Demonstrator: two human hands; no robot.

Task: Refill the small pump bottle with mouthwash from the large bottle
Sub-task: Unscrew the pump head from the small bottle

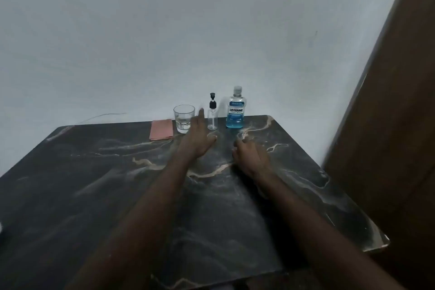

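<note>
A small clear pump bottle (pixel 212 114) with a black pump head stands upright at the far edge of the dark marble table (pixel 94 183). Just to its right stands the large mouthwash bottle (pixel 236 109), capped, with blue liquid and a blue label. My left hand (pixel 199 138) is stretched forward with fingers apart, empty, just left of and in front of the pump bottle, not touching it. My right hand (pixel 250 156) hovers low over the table with fingers loosely curled, empty, in front of the large bottle.
A clear drinking glass (pixel 184 118) stands left of the pump bottle, partly behind my left fingers. A folded pink cloth (pixel 162 132) lies left of the glass. A white wall rises behind the table. A brown wooden panel (pixel 388 136) stands at the right.
</note>
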